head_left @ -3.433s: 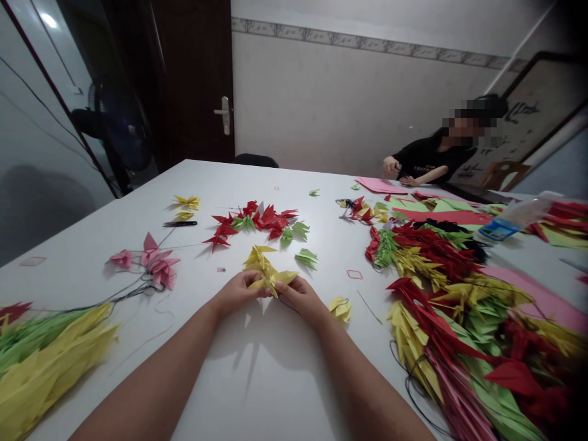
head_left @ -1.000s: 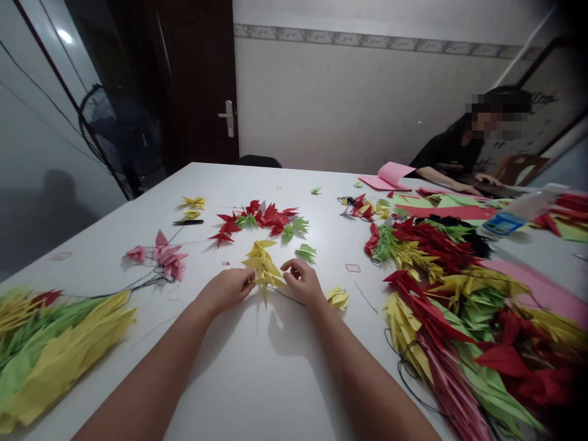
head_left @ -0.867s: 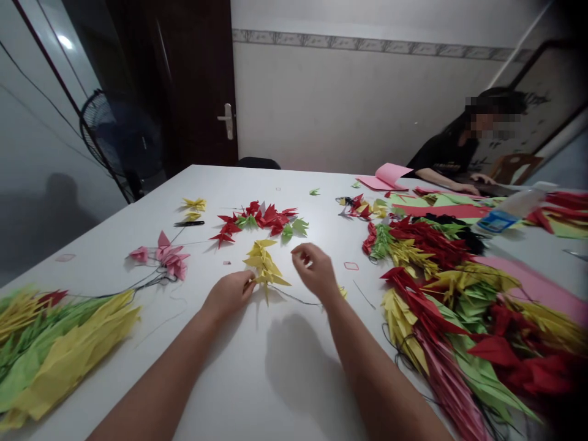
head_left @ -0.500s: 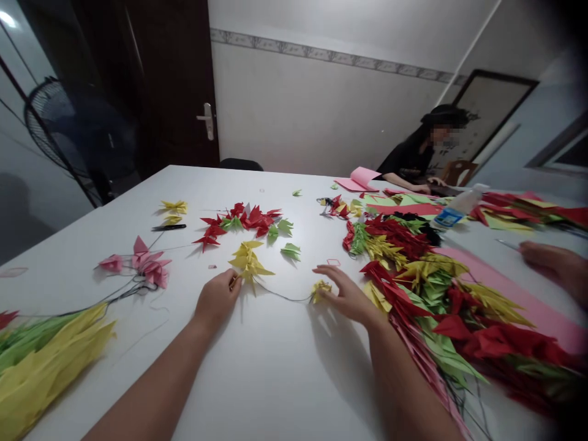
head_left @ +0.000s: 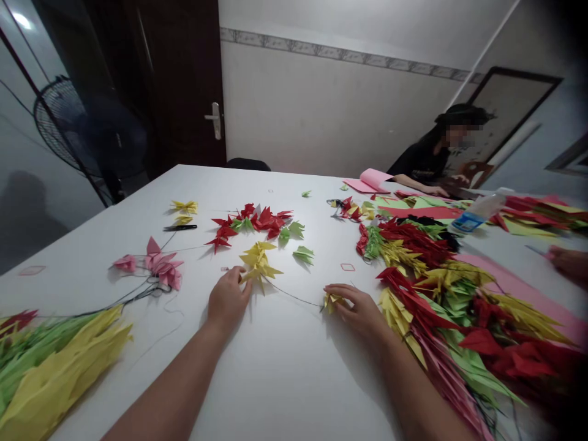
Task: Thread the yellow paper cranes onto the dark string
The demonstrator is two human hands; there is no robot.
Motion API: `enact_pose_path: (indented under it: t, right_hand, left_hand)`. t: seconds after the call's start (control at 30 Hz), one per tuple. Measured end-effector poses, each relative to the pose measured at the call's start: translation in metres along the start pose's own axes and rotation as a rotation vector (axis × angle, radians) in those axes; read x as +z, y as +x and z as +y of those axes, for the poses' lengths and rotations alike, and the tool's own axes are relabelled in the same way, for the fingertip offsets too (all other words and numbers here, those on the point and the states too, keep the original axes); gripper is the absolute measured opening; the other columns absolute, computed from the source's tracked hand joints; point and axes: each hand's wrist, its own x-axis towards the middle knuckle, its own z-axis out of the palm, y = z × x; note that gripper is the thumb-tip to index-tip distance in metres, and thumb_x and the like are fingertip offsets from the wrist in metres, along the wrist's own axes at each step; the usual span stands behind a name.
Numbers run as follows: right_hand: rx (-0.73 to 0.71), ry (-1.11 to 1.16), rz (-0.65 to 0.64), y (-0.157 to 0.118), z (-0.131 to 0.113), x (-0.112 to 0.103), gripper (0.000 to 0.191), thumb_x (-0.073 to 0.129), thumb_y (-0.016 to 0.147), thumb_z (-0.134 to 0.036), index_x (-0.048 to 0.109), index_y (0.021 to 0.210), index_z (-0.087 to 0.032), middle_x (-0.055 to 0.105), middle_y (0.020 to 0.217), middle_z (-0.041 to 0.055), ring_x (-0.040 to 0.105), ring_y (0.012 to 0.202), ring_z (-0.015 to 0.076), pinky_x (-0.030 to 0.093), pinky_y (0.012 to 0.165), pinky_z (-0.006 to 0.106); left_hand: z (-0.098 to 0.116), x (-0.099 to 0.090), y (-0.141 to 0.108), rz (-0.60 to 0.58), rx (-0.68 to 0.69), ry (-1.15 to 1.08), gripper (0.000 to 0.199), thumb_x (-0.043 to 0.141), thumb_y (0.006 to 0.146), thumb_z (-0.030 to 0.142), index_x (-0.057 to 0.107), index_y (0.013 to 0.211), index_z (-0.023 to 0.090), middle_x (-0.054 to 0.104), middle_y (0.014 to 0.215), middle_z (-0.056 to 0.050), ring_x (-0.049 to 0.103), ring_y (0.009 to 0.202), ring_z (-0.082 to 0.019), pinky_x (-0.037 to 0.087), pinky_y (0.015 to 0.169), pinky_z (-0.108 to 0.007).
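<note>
My left hand point(head_left: 229, 297) pinches the left edge of a cluster of yellow folded paper pieces point(head_left: 260, 263) near the middle of the white table. From that cluster a dark string point(head_left: 294, 298) runs right to a small yellow folded piece point(head_left: 331, 302). My right hand point(head_left: 356, 309) is closed on this small piece, its fingers partly covering it. Beyond my hands, red folded pieces point(head_left: 271, 220) lie in an arc, with green pieces point(head_left: 303, 254) beside them.
Pink folded pieces point(head_left: 164, 269) and black tweezers point(head_left: 180, 227) lie left. Yellow and green bundles point(head_left: 68, 373) fill the near left. Colourful bundles point(head_left: 413, 245) and a bottle point(head_left: 475, 214) stand or lie right. Another person's hand point(head_left: 569, 260) is at the right edge; a person point(head_left: 427, 153) sits far right.
My right hand's fingers have come together on the small yellow piece. The whole view has shifted slightly, so things appear further right. My left hand stays at the yellow cluster.
</note>
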Motion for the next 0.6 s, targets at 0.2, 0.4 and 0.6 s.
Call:
enact_pose_path:
  t: [0.2, 0.4, 0.6]
  right_hand:
    - [0.198, 0.426, 0.174, 0.015, -0.025, 0.021, 0.028, 0.059, 0.070, -0.038, 0.069, 0.086, -0.017, 0.069, 0.081, 0.0088, 0.063, 0.077, 0.0210, 0.049, 0.069, 0.033]
    - [0.116, 0.690, 0.033, 0.043, -0.062, 0.065, 0.025, 0.064, 0.066, -0.039, 0.068, 0.078, -0.017, 0.067, 0.070, 0.0049, 0.060, 0.063, 0.0153, 0.048, 0.061, 0.029]
    - [-0.011, 0.583, 0.122, 0.039, -0.058, 0.086, 0.020, 0.059, 0.073, -0.034, 0.069, 0.082, -0.019, 0.067, 0.081, 0.0060, 0.061, 0.073, 0.0171, 0.048, 0.063, 0.028]
  left_hand:
    - [0.013, -0.008, -0.008, 0.264, 0.436, -0.030, 0.023, 0.052, 0.077, 0.029, 0.053, 0.095, 0.015, 0.056, 0.090, -0.009, 0.050, 0.090, -0.022, 0.038, 0.085, -0.035]
    - [0.019, -0.002, -0.016, 0.022, 0.630, -0.048, 0.041, 0.052, 0.080, 0.035, 0.047, 0.117, 0.018, 0.060, 0.111, -0.007, 0.041, 0.115, -0.024, 0.025, 0.094, -0.038]
    - [0.013, 0.005, -0.014, -0.077, 0.565, -0.043, 0.015, 0.056, 0.077, 0.032, 0.061, 0.090, 0.027, 0.063, 0.105, 0.000, 0.043, 0.114, -0.024, 0.018, 0.095, -0.042]
